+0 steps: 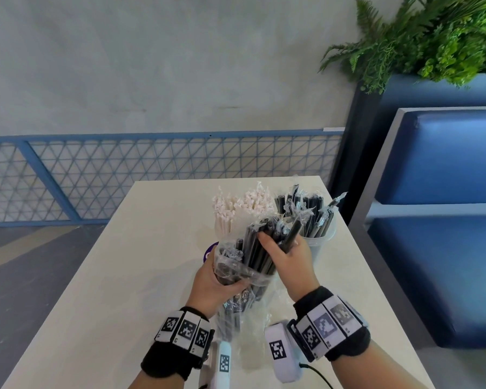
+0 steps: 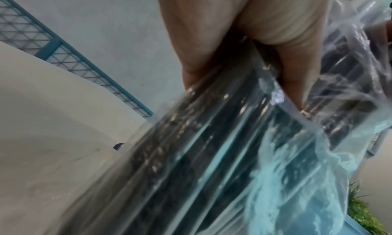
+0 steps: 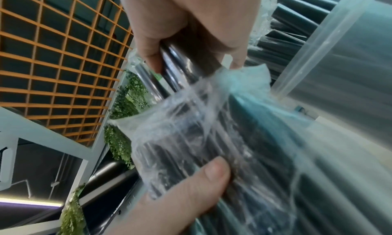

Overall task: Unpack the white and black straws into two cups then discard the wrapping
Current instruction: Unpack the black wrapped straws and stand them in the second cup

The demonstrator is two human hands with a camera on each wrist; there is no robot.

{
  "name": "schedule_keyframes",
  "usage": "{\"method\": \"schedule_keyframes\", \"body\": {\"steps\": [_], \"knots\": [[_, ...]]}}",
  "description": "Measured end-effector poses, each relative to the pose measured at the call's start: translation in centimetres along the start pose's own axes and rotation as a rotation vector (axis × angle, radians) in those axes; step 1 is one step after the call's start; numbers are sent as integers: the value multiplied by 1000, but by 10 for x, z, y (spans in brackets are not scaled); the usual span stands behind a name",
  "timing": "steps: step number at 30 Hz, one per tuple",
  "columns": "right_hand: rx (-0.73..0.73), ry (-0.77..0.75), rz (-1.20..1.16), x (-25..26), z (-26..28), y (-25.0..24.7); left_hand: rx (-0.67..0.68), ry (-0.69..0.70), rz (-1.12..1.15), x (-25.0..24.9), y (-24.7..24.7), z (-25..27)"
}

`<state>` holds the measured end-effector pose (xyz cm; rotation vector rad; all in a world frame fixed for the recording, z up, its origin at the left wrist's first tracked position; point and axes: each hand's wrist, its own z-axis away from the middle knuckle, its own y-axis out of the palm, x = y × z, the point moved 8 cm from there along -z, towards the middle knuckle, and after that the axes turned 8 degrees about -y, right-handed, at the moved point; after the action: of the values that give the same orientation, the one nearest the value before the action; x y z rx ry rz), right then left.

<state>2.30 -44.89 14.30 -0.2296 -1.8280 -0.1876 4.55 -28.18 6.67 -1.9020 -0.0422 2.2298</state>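
Two cups at the table's far end: one with white straws, one with black. My left hand wraps the clear bag of black straws, held above the table in front of the cups. My right hand grips a handful sticking out the top.

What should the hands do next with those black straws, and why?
Probably the right hand should pull its bunch of black straws out of the clear bag, which the left hand grips, and move them towards the cup already holding black straws.
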Motion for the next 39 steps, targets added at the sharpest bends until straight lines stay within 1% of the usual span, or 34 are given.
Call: {"method": "schedule_keyframes", "body": {"steps": [4, 10, 13, 15, 17, 19, 20, 21, 22, 26, 28, 30, 32, 33, 39], "knots": [[-36, -24, -93, 16, -5, -7, 2, -23, -2, 3, 0, -2], [-59, -150, -161, 50, -12, -17, 14, -25, -13, 3, 0, -2], [-87, -170, -201, 54, -15, -23, 24, -6, -15, -2, 2, 0], [-83, -154, -192, 51, -16, -24, 30, 7, -22, -3, 2, 0], [-4, -87, -129, 37, -15, -19, 34, 17, -32, -1, 2, -2], [145, 18, -37, 18, -9, -7, 39, 24, -43, -1, 4, -4], [193, 61, -8, 10, -5, -2, 49, 31, -51, -2, 6, -4], [205, 76, 1, 6, -1, 2, 58, 41, -57, -3, 8, -4], [177, 74, -3, 3, 0, 3, 65, 44, -64, -3, 10, -5], [-72, 31, -83, 5, -2, -4, 78, 32, -76, 0, 13, -7], [-177, 36, -165, 9, -7, -11, 64, 25, -77, 0, 10, -7], [-247, 57, -294, 13, -13, -18, 57, 13, -62, 0, 7, -7], [-288, 71, -413, 15, -18, -23, 60, 17, -53, 1, 5, -7], [-297, 68, -436, 17, -20, -25, 61, 23, -49, 1, 4, -7], [-309, 42, -415, 30, -29, -40, 55, 19, -70, 1, 2, -8]]}}
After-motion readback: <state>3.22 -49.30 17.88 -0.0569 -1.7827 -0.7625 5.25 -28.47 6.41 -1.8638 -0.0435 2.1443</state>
